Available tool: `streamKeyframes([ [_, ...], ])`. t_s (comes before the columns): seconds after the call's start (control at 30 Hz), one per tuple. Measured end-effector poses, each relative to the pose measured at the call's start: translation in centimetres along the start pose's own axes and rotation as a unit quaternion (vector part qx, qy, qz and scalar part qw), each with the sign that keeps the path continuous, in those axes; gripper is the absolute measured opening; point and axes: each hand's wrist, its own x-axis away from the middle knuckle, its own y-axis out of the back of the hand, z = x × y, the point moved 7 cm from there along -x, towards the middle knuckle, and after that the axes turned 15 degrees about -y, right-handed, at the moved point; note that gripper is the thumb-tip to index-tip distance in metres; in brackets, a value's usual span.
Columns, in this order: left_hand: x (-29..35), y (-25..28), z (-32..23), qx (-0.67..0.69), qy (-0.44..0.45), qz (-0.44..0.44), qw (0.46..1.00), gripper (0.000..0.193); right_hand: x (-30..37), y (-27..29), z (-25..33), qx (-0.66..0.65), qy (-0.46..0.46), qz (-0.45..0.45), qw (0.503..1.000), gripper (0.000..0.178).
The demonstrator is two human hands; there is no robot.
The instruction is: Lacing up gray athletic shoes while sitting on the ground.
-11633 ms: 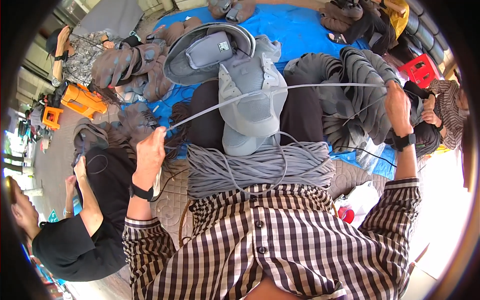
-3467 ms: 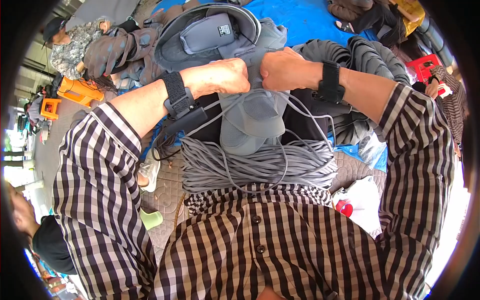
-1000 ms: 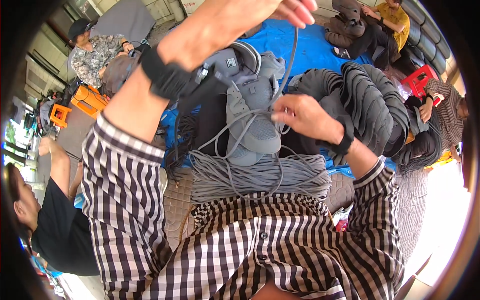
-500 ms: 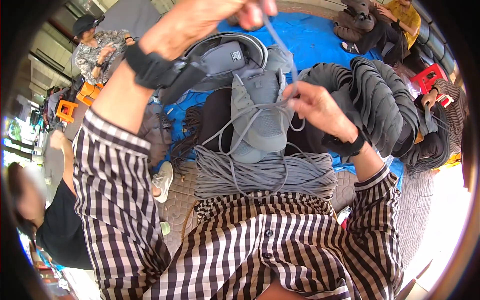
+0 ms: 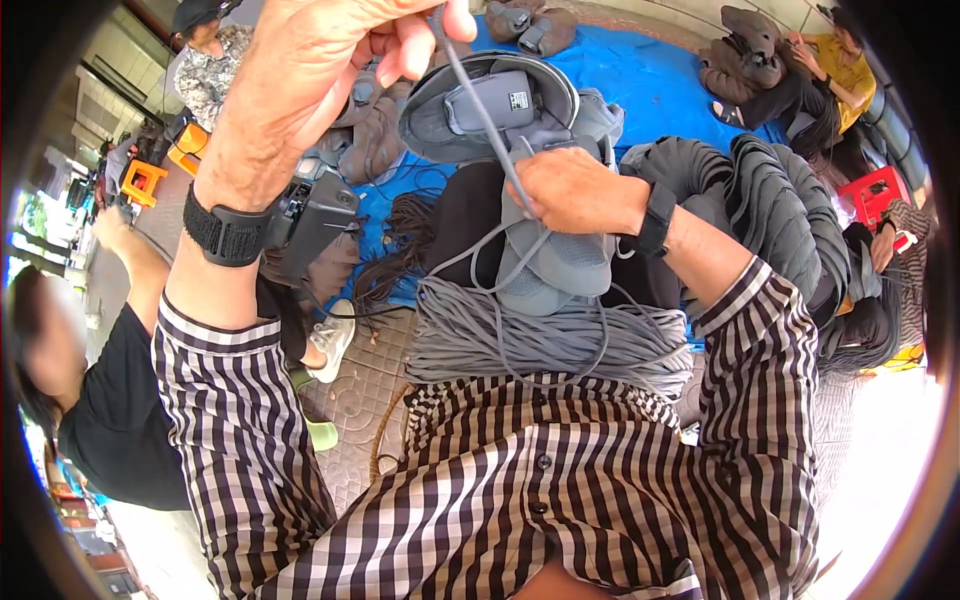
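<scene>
A grey shoelace runs taut between my two hands. High at the upper left, my left hand pinches its upper part between thumb and fingers. My right hand is closed on the same lace lower down, over a grey shoe upper. That upper lies in front of me, partly covered by my right hand, with loose loops of lace hanging from it. Across my lap is a thick bundle of grey shoelaces. Beyond the upper sits another grey shoe upper, its inside showing a printed label.
A large stack of dark grey uppers stands at the right on a blue tarp. Brown bundles lie further back. People sit around, one in black close at left. Orange stools and a red stool stand at the sides.
My left hand has moved left, still pinching the lace. My right hand has shifted left and slightly up along the lace. The view has shifted, showing more at the back.
</scene>
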Motion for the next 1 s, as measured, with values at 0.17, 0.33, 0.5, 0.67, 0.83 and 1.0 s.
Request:
streamKeyframes([
  [0.17, 1.3, -0.4, 3.3, 0.02, 0.007, 0.042, 0.999, 0.02, -0.4, 3.3, -3.0, -0.434, -0.061, -0.001, 0.899, 0.015],
  [0.33, 1.3, -0.8, 4.9, 0.025, -0.001, 0.019, 1.0, 0.021, 0.4, 10.4, -4.8, -0.569, -0.087, -0.145, 0.804, 0.019],
  [0.5, -0.3, -0.9, 5.8, 0.066, 0.02, -0.063, 0.996, 0.022, 0.6, 16.3, -4.3, -0.571, -0.017, -0.23, 0.788, 0.024],
  [0.67, -2.6, -1.6, 6.0, 0.072, -0.01, -0.12, 0.99, 0.023, 0.1, 18.5, -2.9, -0.545, -0.005, -0.238, 0.804, 0.026],
  [0.83, -4.2, -1.6, 6.8, 0.163, -0.023, -0.179, 0.97, 0.023, -0.2, 15.9, -1.6, -0.5, -0.032, -0.191, 0.844, 0.026],
  [1.0, -4.4, -2.3, 7.8, 0.205, -0.009, -0.16, 0.965, 0.025, -0.5, 14.7, -2.3, -0.513, -0.05, -0.169, 0.84, 0.026],
])
